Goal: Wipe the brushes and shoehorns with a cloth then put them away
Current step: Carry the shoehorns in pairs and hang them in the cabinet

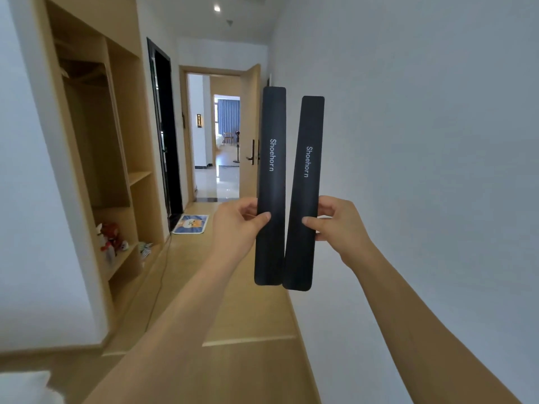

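Holding two black shoehorns upright in a hallway, one per hand.

Head view: left hand (239, 225) pinches left shoehorn (271, 182) low on its length, thumb in front; right hand (335, 223) pinches right shoehorn (306, 193) likewise. Lower ends touch, tops apart. No cloth or brushes in sight. Judgement: wipe one at a time, full length, both faces, before stowing, perhaps on the shelves (137, 176).

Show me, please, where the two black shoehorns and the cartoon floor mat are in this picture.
left shoehorn (272, 158): head view, on its white lettering, above the left hand (239, 225).
right shoehorn (307, 161): head view, on its lettering, above the right hand (338, 225).
floor mat (191, 224): head view, on its cartoon middle.
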Motion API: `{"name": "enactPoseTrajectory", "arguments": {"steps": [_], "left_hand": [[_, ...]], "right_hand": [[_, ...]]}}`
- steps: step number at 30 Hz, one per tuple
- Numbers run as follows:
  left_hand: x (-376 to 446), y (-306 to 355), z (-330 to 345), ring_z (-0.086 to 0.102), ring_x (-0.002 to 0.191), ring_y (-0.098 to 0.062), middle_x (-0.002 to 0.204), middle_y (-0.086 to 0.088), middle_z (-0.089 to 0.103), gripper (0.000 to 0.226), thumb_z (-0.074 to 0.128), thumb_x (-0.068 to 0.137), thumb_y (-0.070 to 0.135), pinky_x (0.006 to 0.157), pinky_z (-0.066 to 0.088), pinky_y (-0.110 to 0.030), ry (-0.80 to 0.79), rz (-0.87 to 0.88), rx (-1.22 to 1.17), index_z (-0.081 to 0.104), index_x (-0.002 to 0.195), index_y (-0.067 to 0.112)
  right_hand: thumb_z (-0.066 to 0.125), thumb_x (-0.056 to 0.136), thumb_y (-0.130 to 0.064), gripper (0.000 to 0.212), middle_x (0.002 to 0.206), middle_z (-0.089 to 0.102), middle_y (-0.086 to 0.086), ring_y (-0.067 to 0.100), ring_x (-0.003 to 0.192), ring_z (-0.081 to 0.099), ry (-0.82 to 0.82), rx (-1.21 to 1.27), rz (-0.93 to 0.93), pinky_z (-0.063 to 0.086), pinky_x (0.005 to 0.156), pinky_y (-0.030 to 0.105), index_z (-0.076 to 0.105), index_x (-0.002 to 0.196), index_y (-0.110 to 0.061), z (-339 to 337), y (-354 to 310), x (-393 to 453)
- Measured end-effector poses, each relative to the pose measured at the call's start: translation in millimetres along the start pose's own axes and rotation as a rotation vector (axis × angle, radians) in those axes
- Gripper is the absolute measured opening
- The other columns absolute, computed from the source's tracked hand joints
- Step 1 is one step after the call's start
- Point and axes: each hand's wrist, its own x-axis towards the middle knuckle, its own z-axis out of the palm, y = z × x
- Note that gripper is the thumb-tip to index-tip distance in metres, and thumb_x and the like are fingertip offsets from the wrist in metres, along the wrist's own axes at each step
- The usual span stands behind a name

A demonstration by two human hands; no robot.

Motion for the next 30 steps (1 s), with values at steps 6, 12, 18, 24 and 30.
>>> {"name": "enactPoseTrajectory", "arguments": {"steps": [6,12,18,24,30], "left_hand": [[97,-69,30,0.07,0.086,-0.013,0.088,0.005,0.074,0.012,0.072,0.087,0.017,0.079,0.06,-0.041,0.011,0.022,-0.038,0.074,0.098,0.02],[223,-132,42,0.067,0.08,0.003,0.081,0.022,0.071,0.023,0.073,0.086,0.017,0.061,0.053,-0.011,-0.014,0.088,-0.043,0.069,0.082,0.039],[321,-191,44,0.065,0.08,0.007,0.08,0.026,0.069,0.025,0.073,0.086,0.018,0.06,0.05,-0.008,-0.025,0.098,0.001,0.067,0.082,0.042],[401,-258,39,0.069,0.08,-0.005,0.083,0.01,0.074,0.014,0.072,0.086,0.014,0.073,0.061,-0.034,-0.004,0.048,0.008,0.074,0.092,0.026],[482,-319,35,0.07,0.081,-0.01,0.084,0.004,0.075,0.012,0.071,0.086,0.009,0.077,0.061,-0.039,0.08,0.01,0.083,0.075,0.095,0.015]], "right_hand": [[0.069,0.092,-0.007,0.032,0.115,0.071,0.003,0.024,0.105,0.068,0.022,-0.039,-0.011,0.061,0.086,0.045,0.068,0.123,-0.014,20,45,102],[0.068,0.092,-0.006,0.032,0.116,0.071,0.004,0.024,0.106,0.068,0.044,-0.051,-0.018,0.061,0.086,0.045,0.068,0.123,-0.012,52,74,230],[0.068,0.092,-0.006,0.03,0.114,0.071,0.003,0.022,0.103,0.068,0.029,-0.043,-0.015,0.062,0.084,0.041,0.069,0.121,-0.014,94,106,338],[0.069,0.091,-0.004,0.031,0.111,0.072,0.002,0.019,0.101,0.069,-0.028,0.013,-0.027,0.063,0.081,0.04,0.069,0.12,-0.013,141,150,435],[0.07,0.089,-0.002,0.029,0.099,0.074,-0.004,0.013,0.091,0.072,-0.131,0.12,-0.071,0.06,0.065,0.024,0.07,0.113,-0.019,193,198,545]]}}
